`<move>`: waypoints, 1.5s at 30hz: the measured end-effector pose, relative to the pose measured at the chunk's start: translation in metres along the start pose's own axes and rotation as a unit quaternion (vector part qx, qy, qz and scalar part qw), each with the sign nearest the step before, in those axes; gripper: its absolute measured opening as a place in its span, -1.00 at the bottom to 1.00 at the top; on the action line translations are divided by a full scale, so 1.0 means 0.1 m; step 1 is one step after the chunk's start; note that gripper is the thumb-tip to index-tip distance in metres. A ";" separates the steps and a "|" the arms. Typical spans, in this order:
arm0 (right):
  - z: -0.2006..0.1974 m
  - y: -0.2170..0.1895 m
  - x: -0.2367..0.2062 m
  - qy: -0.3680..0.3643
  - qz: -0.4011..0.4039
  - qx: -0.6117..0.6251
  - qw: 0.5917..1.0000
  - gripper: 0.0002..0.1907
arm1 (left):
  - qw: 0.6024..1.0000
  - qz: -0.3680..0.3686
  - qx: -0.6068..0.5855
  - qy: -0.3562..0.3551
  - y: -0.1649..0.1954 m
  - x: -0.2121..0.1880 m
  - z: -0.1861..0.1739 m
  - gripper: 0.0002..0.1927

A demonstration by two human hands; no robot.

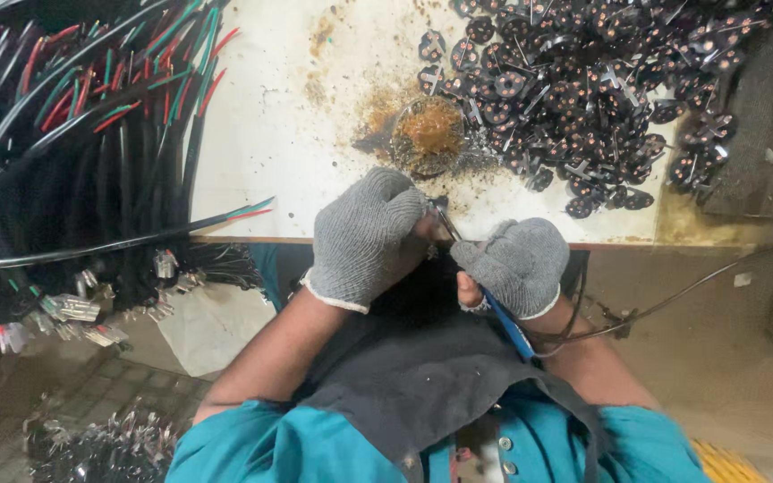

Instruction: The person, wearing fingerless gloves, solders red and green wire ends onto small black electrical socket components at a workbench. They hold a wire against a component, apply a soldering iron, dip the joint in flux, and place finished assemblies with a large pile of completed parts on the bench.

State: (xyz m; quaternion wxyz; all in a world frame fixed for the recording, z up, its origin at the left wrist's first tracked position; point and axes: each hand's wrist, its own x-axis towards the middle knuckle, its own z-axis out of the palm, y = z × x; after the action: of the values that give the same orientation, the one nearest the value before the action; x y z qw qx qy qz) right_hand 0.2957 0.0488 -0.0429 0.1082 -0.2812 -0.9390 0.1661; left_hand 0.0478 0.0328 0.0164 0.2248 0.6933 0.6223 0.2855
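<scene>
Two gloved hands meet at the near edge of the table point(252, 161), over the person's lap. The right hand point(516, 264) is closed round a soldering iron point(505, 324) with a blue handle, its thin metal tip point(445, 222) angled up toward the left hand point(364, 237). That hand is curled narrow, pinching something small at the tip; what it is I cannot tell, as the fingers hide it. The iron looks light and stiff, its tip likely hot, so the blue handle is the safe place to hold; its dark cord point(673, 295) trails off to the right and may tug. Just beyond the hands sits a small round tin of brown flux point(429, 134), with brown stains about it. Farther right lies a heap of black plug inserts point(583, 89). Left, a bundle of black cables point(91, 152) with red and green cores hangs over the table.
</scene>
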 end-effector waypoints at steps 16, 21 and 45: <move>-0.16 -0.04 0.01 0.084 0.027 0.073 0.993 -0.71 | 1.000 0.000 0.007 0.027 0.01 0.02 0.04 -0.88; -0.12 -0.01 -0.02 0.115 -0.003 0.074 0.991 -0.73 | 1.000 -0.001 -0.003 0.012 0.01 0.02 0.01 -0.84; -0.22 -0.02 0.00 0.132 -0.027 0.153 0.979 -0.76 | 1.000 -0.006 0.002 0.021 0.00 0.01 0.04 -0.87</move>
State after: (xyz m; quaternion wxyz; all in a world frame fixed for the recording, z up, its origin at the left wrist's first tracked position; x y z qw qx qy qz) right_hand 0.3013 0.0527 -0.0215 0.2775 -0.2554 -0.8871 0.2662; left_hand 0.0503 0.0335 0.0135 0.2115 0.6837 0.6320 0.2974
